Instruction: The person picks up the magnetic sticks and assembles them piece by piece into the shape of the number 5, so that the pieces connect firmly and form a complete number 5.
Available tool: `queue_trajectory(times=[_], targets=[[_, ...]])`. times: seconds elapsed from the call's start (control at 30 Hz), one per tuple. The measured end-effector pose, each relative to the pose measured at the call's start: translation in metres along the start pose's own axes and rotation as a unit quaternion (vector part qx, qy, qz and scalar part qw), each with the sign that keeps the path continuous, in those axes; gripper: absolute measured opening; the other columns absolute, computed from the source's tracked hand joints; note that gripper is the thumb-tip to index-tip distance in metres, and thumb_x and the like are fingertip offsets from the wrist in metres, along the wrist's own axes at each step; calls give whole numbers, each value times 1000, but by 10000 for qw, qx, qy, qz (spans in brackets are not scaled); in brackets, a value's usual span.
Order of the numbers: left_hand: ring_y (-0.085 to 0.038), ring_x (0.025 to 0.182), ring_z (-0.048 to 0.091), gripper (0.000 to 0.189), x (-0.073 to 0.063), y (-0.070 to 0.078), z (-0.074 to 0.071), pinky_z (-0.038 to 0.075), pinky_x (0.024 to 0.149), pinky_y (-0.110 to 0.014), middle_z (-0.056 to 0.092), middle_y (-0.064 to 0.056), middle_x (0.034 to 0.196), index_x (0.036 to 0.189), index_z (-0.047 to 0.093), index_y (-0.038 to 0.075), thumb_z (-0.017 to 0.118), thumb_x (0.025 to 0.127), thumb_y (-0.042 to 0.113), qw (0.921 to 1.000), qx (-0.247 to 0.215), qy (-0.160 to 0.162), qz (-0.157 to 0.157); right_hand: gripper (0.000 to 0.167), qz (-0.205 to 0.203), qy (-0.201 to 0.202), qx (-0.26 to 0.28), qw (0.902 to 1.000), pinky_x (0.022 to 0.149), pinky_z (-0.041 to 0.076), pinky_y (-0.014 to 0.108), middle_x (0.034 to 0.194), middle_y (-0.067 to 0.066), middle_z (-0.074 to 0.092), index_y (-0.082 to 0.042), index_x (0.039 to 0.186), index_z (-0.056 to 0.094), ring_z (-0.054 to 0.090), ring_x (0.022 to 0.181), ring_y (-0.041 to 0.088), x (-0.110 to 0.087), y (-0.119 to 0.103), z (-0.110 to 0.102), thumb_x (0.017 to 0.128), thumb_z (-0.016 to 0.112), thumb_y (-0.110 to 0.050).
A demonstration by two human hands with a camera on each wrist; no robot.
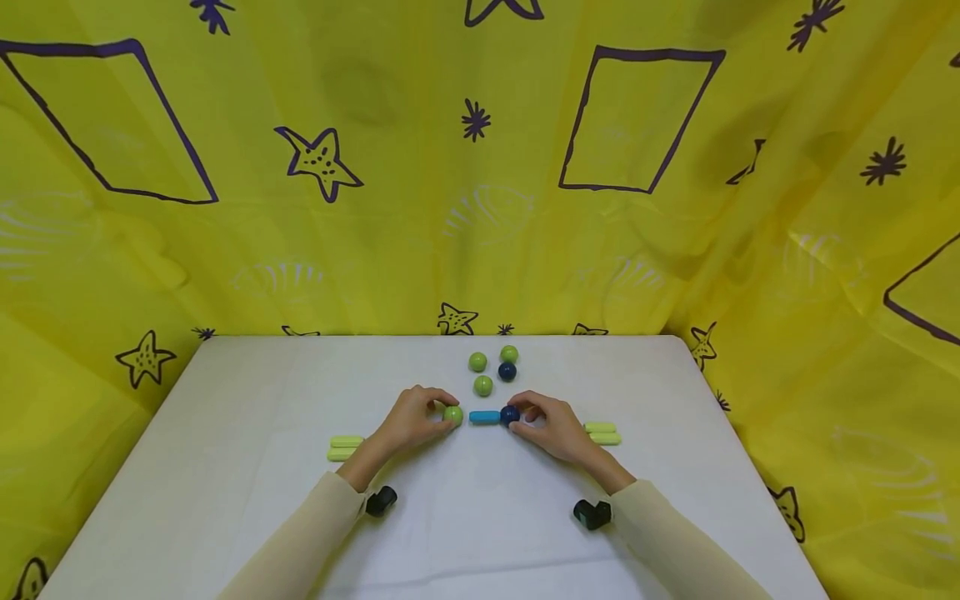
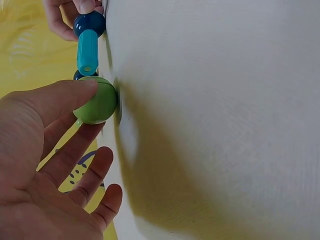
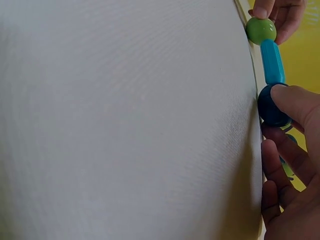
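Observation:
Between thumb and fingers, my left hand (image 1: 415, 418) pinches a green ball (image 1: 452, 415). My right hand (image 1: 553, 425) pinches a dark blue ball (image 1: 510, 415) with a light blue rod (image 1: 484, 417) joined to its left side. The rod's free end points at the green ball, a small gap between them in the head view. In the left wrist view that end of the rod (image 2: 88, 55) shows a small round tip. Seen from the right wrist, the dark blue ball (image 3: 272, 106) sits under my thumb.
Beyond the hands lie three loose green balls (image 1: 483, 386) and another dark blue ball (image 1: 507, 372). Yellow-green rods (image 1: 346, 442) lie left of my left wrist, and more such rods (image 1: 602, 433) beside my right wrist. A yellow patterned curtain (image 1: 480, 250) borders the white table (image 1: 247, 417).

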State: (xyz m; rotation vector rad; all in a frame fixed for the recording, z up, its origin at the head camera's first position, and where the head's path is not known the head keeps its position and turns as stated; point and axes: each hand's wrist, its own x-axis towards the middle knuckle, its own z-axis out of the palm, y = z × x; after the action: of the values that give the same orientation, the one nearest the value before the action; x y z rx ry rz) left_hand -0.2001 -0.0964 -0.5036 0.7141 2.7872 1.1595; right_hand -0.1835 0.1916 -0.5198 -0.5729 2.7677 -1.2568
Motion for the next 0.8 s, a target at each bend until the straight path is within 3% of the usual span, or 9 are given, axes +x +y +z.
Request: queue_trajectory(times=[0.8], targets=[[-18,92,58,25,2,1,6,47,84,-35,75,0,108,110,78,10,83,86,11,9998,-156,-108,28,30,75,-48,-27,10000,82,51,32,111,-3,71,-18,121,69,60,89,13,1,-1,1,93,78,-20]])
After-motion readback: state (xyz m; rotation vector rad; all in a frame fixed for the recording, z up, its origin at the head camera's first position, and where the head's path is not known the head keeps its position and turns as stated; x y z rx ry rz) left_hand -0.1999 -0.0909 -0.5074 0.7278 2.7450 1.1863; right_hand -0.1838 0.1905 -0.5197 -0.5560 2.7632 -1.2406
